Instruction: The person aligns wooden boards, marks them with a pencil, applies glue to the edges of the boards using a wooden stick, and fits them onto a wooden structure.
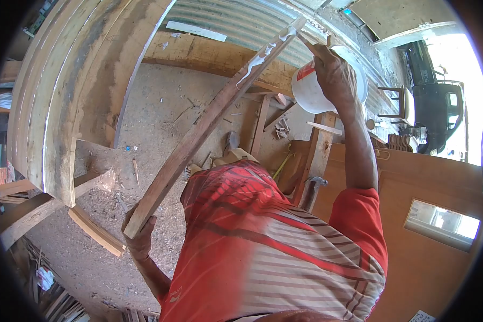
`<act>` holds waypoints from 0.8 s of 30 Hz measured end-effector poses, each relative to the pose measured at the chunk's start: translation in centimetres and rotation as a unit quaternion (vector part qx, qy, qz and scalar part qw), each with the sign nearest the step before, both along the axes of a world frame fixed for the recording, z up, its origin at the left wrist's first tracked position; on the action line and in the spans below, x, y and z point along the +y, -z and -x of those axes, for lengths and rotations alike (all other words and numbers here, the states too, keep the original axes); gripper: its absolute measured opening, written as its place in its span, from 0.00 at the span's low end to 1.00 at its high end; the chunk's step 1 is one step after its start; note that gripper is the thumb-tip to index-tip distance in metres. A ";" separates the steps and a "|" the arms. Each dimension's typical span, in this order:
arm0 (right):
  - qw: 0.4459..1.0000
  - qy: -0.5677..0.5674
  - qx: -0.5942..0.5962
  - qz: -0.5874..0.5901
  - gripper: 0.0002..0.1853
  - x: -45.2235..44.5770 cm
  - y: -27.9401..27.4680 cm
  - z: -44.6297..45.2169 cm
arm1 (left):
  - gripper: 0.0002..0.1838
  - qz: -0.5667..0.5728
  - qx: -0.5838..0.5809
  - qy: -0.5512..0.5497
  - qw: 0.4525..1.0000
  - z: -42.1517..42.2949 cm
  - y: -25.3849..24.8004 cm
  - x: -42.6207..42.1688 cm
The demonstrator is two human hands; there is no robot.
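Note:
My left hand (140,236) is wrapped around the near end of a long wooden strip (185,145), which slants up and away across the view. White paste, like glue, lies in a wavy streak along the strip's far part. Near that far end, my right hand (333,72) is closed on a thin stick (306,44), whose tip meets the pasted wood. Behind and below the right hand is a white bucket (309,88) with a red label; the hand and forearm cover part of it. Its contents are hidden.
Stacked curved boards (91,70) stand at left on a timber support (32,214). A thick beam (198,53) lies along the corrugated sheet. A hammer (317,181) rests on a plank at right, beside a brown door panel (413,177). Offcuts and shavings litter the floor.

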State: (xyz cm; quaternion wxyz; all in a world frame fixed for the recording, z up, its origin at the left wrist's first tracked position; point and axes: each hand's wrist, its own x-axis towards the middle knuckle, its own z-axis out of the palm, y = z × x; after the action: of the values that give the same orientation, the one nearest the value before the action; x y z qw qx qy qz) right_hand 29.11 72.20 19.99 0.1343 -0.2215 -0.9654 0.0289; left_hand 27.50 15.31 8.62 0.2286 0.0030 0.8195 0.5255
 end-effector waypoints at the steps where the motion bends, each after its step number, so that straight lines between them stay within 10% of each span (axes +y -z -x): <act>1: 1.000 -0.010 -0.009 0.000 0.14 0.3 0.0 0.2 | 0.30 0.000 0.009 0.005 1.000 0.1 -0.1 0.1; 10: 0.985 -0.011 -0.054 -0.164 0.21 2.7 -0.9 0.4 | 0.28 0.006 -0.012 -0.014 1.000 0.4 0.3 -0.2; 24: 0.991 -0.078 -0.014 -0.109 0.20 4.2 -1.0 1.0 | 0.27 -0.020 -0.008 -0.045 0.999 1.0 -0.2 0.7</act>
State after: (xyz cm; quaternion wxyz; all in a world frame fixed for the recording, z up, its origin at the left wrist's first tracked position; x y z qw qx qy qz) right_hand 28.06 76.39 20.97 0.1418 -0.1303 -0.9788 -0.0691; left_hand 26.55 15.99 8.79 0.2108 -0.0335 0.8066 0.5513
